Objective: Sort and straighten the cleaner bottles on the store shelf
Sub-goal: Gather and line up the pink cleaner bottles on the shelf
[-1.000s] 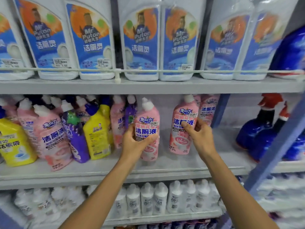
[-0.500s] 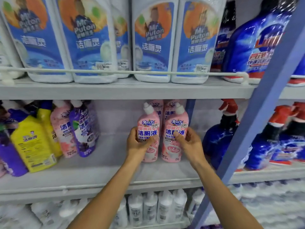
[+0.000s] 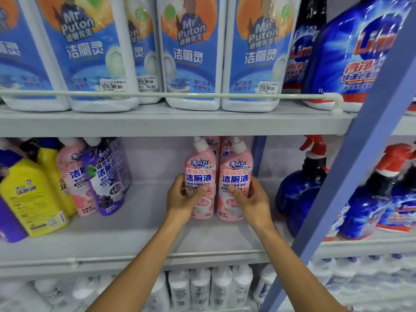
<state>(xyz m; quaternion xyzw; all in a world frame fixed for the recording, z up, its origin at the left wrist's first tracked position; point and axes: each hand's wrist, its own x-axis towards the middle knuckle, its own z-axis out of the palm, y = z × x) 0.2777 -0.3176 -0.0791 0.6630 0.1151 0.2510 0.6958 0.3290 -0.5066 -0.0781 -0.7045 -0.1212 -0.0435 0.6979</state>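
Observation:
Two pink cleaner bottles stand upright side by side at the right end of the middle shelf (image 3: 139, 239). My left hand (image 3: 183, 199) grips the left pink bottle (image 3: 200, 170) and my right hand (image 3: 252, 201) grips the right pink bottle (image 3: 236, 172). Both labels face me, and more pink bottles stand behind them. Further left, across a bare gap, stand a purple bottle (image 3: 105, 176), another pink bottle (image 3: 74, 176) and yellow bottles (image 3: 31, 194), some tilted.
A blue shelf post (image 3: 351, 176) slants across the right. Blue spray bottles with red triggers (image 3: 301, 188) stand right of a blue divider. Large white-and-blue jugs (image 3: 191, 52) sit behind a rail on the upper shelf. White bottles (image 3: 211, 287) fill the lower shelf.
Both hands have brought the two pink bottles together to the right end of the shelf, against the divider. The view has shifted right and closer.

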